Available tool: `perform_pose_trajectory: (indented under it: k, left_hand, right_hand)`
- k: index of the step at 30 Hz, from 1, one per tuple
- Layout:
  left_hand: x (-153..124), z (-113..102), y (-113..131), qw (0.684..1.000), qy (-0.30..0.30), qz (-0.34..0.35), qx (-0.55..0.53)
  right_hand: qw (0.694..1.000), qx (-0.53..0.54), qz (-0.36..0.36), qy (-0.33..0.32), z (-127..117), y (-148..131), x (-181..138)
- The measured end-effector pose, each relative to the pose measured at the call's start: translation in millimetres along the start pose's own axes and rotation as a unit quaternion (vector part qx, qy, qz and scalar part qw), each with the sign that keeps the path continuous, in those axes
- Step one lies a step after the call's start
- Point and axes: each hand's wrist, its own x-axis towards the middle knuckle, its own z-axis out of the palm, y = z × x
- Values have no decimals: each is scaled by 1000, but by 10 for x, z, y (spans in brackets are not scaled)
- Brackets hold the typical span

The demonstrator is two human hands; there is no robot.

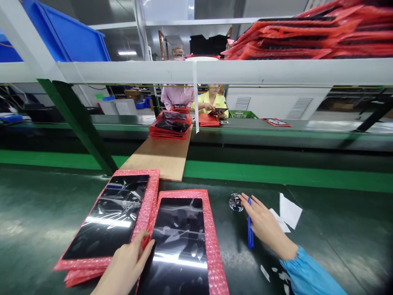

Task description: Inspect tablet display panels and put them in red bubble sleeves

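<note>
My left hand (130, 259) is at the left edge of a black glass screen panel (179, 233) with clear film on it. The thumb lies against the panel's edge and the fingers close in beside it, partly hidden. Under this panel is a pink bubble-wrap bag (211, 246). To the left, a second black screen panel (112, 217) rests on stacked bubble-wrap bags. My right hand (265, 223) has a slim blue pen-like tool (250, 233) between its fingers. Its fingertips reach a small clear round object (236, 202), perhaps a tape roll.
White paper pieces (291, 211) and small scraps (265, 273) lie right on the green bench. Beyond, a wooden board (159, 155) bridges to another bench with stacked red-bagged panels (170, 124). Two people are there. An overhead shelf (138, 73) holds blue bins (67, 35) and red bags (307, 37).
</note>
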Motion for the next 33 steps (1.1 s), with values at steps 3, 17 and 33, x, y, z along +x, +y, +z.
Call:
perform_pose_trajectory:
  k: [3,17,33]
  left_hand:
    - [-136,99,-130,998,-5,-12,-69]
    - [-40,71,-142,955,-168,-75,-235]
    - [83,-20,-17,939,-155,-83,-297]
  right_hand:
    - [999,26,27,8,-56,29,-6]
    - [977,123,150,88,399,-71,132]
    - [976,162,61,136,375,-578,5]
